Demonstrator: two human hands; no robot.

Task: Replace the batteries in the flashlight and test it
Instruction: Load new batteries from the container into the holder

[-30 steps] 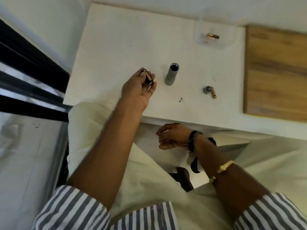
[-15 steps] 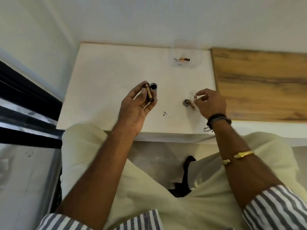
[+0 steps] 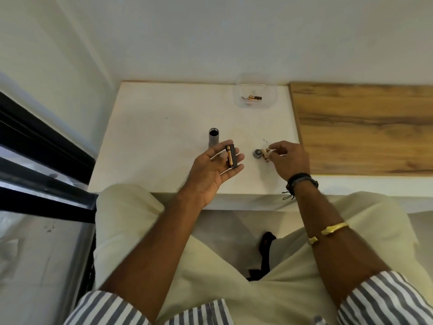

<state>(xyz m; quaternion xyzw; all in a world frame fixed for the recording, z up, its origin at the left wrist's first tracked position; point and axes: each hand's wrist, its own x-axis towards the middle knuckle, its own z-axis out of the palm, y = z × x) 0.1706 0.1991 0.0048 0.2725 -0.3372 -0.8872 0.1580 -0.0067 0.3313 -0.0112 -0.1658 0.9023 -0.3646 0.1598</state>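
Note:
My left hand (image 3: 214, 170) lies palm up over the white table (image 3: 164, 127) and holds a black battery holder (image 3: 231, 156) with a copper battery in it. Just behind that hand the grey flashlight tube (image 3: 213, 137) lies with its open end facing away. My right hand (image 3: 289, 159) pinches a loose copper battery (image 3: 265, 155) at the table surface. Beside that battery sits the round tail cap (image 3: 257, 153).
A clear plastic container (image 3: 269, 103) at the back of the table holds batteries (image 3: 255, 98). A wooden board (image 3: 365, 127) adjoins the table on the right. A dark window frame (image 3: 44, 146) runs along the left. My lap is below the table's front edge.
My right hand rose from my lap to the loose battery by the tail cap and closed its fingertips on it. My left hand turned palm up with the holder. The camera tilted up.

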